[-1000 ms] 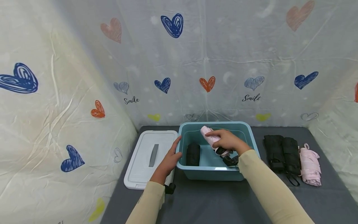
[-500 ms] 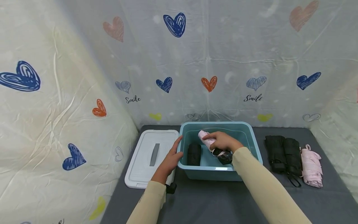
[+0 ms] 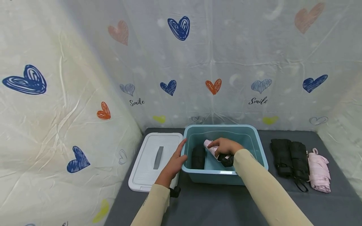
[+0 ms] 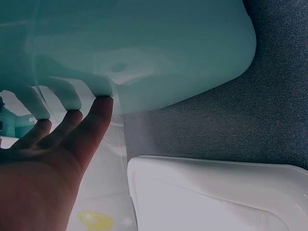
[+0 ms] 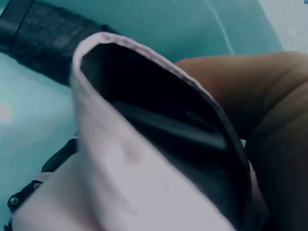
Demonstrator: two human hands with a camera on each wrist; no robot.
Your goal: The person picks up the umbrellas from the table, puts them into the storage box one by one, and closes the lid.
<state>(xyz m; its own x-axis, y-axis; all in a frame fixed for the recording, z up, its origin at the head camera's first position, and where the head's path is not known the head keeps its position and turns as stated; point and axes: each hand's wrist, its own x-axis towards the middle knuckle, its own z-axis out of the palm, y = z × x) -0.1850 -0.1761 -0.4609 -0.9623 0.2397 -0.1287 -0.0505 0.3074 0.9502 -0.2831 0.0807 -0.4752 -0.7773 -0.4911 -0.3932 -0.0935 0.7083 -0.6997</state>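
My right hand [image 3: 226,146] grips a pink folded umbrella [image 3: 208,145] low inside the teal bin [image 3: 215,179]. It lies tilted, and the hand covers much of it. In the right wrist view the pink canopy [image 5: 130,159] gapes around a dark inner side, with black rib ends [image 5: 24,197] at lower left. A black folded umbrella [image 3: 198,158] lies along the bin's left side. My left hand [image 3: 173,164] is at the bin's left rim; in the left wrist view its straight fingertips [image 4: 102,103] touch the outer wall.
A white lid [image 3: 147,157] with a grey handle lies left of the bin on the grey table [image 3: 209,204]. To the right lie two black folded umbrellas [image 3: 282,157] [image 3: 299,160] and a pink one [image 3: 319,171]. A printed curtain [image 3: 237,62] hangs behind and at the sides.
My right hand has lowered the pink umbrella deeper into the bin and slightly left. The left hand stays at the rim. The head view has shifted a little.
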